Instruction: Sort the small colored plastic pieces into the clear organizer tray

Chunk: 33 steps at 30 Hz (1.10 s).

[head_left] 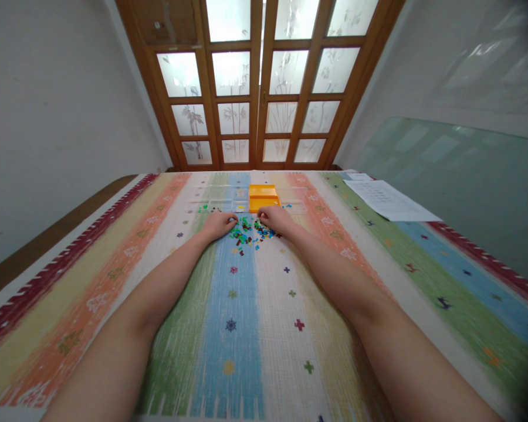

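Note:
A loose pile of tiny coloured pieces, green, blue, dark red and yellow, lies on the striped cloth between my hands. At the pile's left edge is my left hand, its fingers curled together; what they pinch, if anything, is too small to make out. My right hand rests over the pile's right side with thumb and fingers drawn together, their contents also unclear. Just beyond my right hand stands an orange two-part box. Clear plastic trays flank it, and a few green pieces show in the left one.
A striped, patterned tablecloth covers the table. Printed paper sheets lie at the far right. Behind the table are wood-framed glass doors, with a greenish glass panel against the right wall.

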Tool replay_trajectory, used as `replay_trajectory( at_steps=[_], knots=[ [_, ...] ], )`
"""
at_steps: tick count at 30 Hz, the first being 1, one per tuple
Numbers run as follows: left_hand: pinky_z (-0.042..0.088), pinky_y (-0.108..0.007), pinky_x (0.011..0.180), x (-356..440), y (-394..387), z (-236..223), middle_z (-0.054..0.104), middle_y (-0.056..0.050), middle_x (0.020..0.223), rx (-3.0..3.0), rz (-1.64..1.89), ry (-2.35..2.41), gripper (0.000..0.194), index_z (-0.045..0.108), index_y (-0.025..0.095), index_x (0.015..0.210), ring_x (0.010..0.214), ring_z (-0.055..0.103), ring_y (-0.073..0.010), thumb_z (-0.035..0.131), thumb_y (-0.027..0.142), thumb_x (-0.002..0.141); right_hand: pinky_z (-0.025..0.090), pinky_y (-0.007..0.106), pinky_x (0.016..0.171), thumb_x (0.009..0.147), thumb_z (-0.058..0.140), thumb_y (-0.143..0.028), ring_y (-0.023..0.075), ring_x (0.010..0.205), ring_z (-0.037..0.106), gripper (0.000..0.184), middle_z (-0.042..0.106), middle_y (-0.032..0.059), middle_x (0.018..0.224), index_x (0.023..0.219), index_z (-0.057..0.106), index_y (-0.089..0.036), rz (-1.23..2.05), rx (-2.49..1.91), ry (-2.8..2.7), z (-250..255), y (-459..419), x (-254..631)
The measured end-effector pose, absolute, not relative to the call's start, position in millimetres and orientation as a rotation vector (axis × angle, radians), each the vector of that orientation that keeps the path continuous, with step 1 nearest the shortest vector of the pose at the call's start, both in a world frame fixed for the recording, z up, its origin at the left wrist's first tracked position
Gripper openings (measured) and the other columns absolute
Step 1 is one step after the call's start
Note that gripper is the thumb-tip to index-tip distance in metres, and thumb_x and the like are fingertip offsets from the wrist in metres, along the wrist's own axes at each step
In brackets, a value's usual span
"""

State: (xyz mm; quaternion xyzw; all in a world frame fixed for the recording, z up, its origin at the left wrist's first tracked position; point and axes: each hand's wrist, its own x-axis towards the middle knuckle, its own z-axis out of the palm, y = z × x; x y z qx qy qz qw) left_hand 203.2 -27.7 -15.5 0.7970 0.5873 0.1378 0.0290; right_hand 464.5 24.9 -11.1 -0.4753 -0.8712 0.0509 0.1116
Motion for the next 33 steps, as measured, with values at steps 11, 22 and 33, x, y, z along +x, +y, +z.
replay_trajectory(
  at_steps=[11,22,33],
  knots=[
    [0.045,-0.029,0.078,204,-29,-15,0.077,-0.004,0.088,2.428,0.413,1.822,0.032,0.078,0.029,0.114,0.088,0.069,-0.0225,0.055,0.041,0.096,0.039,0.026,0.07,0.099,0.053,-0.036,0.0197,0.086,0.065,0.029,0.076,0.0061,0.1,0.116,0.072,-0.022,0.17,-1.534,-2.176,-9,37,474],
    [0.044,-0.029,0.076,202,-26,-19,0.076,-0.003,0.086,2.456,0.436,1.81,0.032,0.079,0.03,0.113,0.085,0.069,-0.0219,0.054,0.042,0.097,0.042,0.025,0.073,0.095,0.056,-0.029,0.0183,0.087,0.066,0.027,0.076,0.007,0.103,0.11,0.076,-0.017,0.263,-1.529,-2.112,8,60,499],
    [0.043,-0.028,0.074,202,-25,-19,0.075,-0.003,0.086,2.465,0.435,1.802,0.032,0.079,0.029,0.113,0.082,0.068,-0.0214,0.054,0.042,0.097,0.037,0.023,0.063,0.085,0.067,-0.023,0.0147,0.076,0.063,0.022,0.076,0.0029,0.094,0.102,0.079,-0.019,0.467,-1.422,-2.734,22,37,477]
  ],
)
